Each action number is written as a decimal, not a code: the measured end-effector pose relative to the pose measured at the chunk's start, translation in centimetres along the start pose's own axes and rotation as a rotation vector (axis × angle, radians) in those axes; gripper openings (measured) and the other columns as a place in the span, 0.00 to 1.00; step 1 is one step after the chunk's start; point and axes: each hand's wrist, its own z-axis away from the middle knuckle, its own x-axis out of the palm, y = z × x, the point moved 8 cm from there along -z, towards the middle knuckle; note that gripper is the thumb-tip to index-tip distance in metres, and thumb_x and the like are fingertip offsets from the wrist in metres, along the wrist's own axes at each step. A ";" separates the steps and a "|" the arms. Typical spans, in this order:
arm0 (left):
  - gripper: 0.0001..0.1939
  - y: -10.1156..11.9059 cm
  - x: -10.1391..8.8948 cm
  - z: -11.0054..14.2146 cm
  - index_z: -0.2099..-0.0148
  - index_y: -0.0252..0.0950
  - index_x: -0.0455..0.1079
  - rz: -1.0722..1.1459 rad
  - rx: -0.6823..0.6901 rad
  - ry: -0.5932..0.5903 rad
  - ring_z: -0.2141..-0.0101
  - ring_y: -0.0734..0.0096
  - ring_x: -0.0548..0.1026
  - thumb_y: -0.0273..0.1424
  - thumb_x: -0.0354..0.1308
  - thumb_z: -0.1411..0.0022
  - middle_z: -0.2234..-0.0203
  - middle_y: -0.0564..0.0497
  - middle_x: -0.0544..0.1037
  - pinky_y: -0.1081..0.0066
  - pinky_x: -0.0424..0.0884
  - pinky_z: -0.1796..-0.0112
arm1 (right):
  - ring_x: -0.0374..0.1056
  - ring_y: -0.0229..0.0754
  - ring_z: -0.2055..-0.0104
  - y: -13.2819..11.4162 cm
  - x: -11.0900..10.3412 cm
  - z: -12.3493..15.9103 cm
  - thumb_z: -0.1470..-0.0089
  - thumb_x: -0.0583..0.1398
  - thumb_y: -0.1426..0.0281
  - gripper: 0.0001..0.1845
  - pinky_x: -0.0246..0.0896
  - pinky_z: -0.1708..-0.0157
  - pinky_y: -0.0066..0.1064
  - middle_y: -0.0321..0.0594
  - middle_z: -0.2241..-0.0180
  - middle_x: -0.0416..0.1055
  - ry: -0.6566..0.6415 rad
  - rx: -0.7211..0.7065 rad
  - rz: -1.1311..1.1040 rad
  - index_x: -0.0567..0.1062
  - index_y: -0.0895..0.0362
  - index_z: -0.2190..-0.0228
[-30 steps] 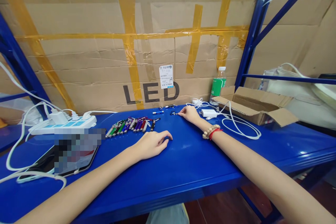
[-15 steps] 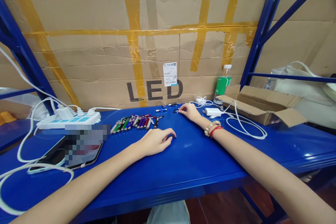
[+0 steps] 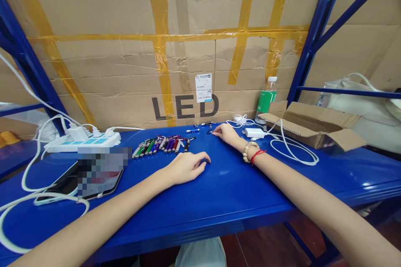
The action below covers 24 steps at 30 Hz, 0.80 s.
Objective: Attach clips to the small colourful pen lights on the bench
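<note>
Several slim coloured cylinders are laid in a close row just beyond and to the left of the left hand, whose fingers are parted and loosely curled, with nothing seen to be held. Ahead of that hand, a blue cylinder is set apart from the row. Just left of the right hand's fingertips, a small dark piece is found. The right hand is lowered there with its thumb and forefinger drawn close; whether the piece is gripped or merely touched cannot be told. For so small a thing, a light fingertip pinch is best used, and the wrist should be held clear of the white adapter just to its right.
</note>
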 end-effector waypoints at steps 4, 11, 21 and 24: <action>0.12 0.0 -0.1 0.0 0.56 0.41 0.65 0.002 0.001 0.001 0.78 0.75 0.69 0.30 0.44 0.39 0.82 0.58 0.67 0.77 0.59 0.75 | 0.70 0.46 0.65 -0.6 -0.4 0.2 0.51 0.59 0.74 0.06 0.61 0.65 0.30 0.49 0.68 0.75 0.010 0.001 0.065 0.77 0.61 0.71; 0.12 0.0 -0.1 0.0 0.56 0.41 0.65 0.007 -0.012 -0.006 0.78 0.74 0.69 0.31 0.44 0.39 0.82 0.58 0.68 0.76 0.61 0.73 | 0.69 0.45 0.65 -0.9 -2.9 0.5 0.48 0.56 0.74 0.08 0.60 0.64 0.29 0.47 0.68 0.75 0.148 0.002 0.081 0.77 0.59 0.71; 0.13 -0.1 -0.1 0.0 0.56 0.41 0.65 0.019 -0.005 -0.003 0.78 0.74 0.69 0.31 0.43 0.39 0.82 0.58 0.68 0.76 0.60 0.74 | 0.69 0.41 0.66 8.1 -17.6 1.6 0.47 0.54 0.70 0.13 0.59 0.63 0.29 0.46 0.67 0.75 0.728 0.201 0.002 0.76 0.63 0.66; 0.12 0.0 -0.2 0.1 0.56 0.41 0.65 0.011 0.000 0.006 0.78 0.74 0.69 0.31 0.43 0.40 0.82 0.58 0.68 0.76 0.60 0.74 | 0.68 0.41 0.66 14.2 -18.9 4.1 0.48 0.55 0.68 0.14 0.58 0.66 0.28 0.49 0.66 0.74 0.594 0.446 0.150 0.76 0.62 0.64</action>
